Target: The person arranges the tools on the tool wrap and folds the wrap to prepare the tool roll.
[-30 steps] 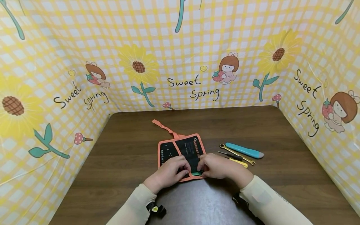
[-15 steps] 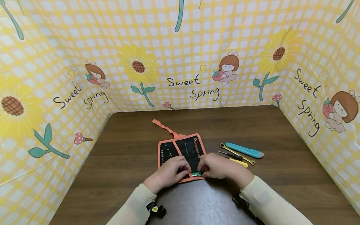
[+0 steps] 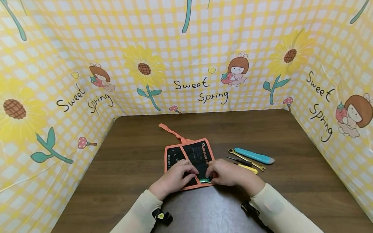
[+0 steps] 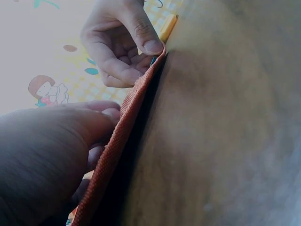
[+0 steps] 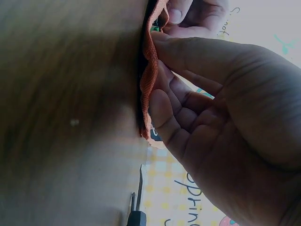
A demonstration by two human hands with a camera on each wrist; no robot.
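Observation:
A black tool pouch [image 3: 193, 155] with orange binding lies spread out in front of me. My left hand [image 3: 176, 174] pinches at its orange middle strip, thumb and fingers close together. On the right, my right hand [image 3: 224, 173] has curled fingers and a thumb at the pouch's near right border. Between the two hands a green strip [image 3: 205, 180] shows at the pocket opening; its full form is hidden. In the left wrist view the orange edge [image 4: 115, 141] runs past both hands. In the right wrist view the right thumb lies along the wavy orange edge [image 5: 149, 77].
To the right lie a blue tool with a grey end [image 3: 254, 156], a gold combination wrench [image 3: 247, 160], a black-handled screwdriver [image 3: 239, 160] and a yellow-handled tool [image 3: 247, 168]. An orange tie strap [image 3: 172, 132] trails behind the pouch. Checkered cloth walls [image 3: 163, 32] surround the wooden table [image 3: 140, 129].
Both hands stay almost still at the pouch, with only slight finger movement. The whole head view shifts a little.

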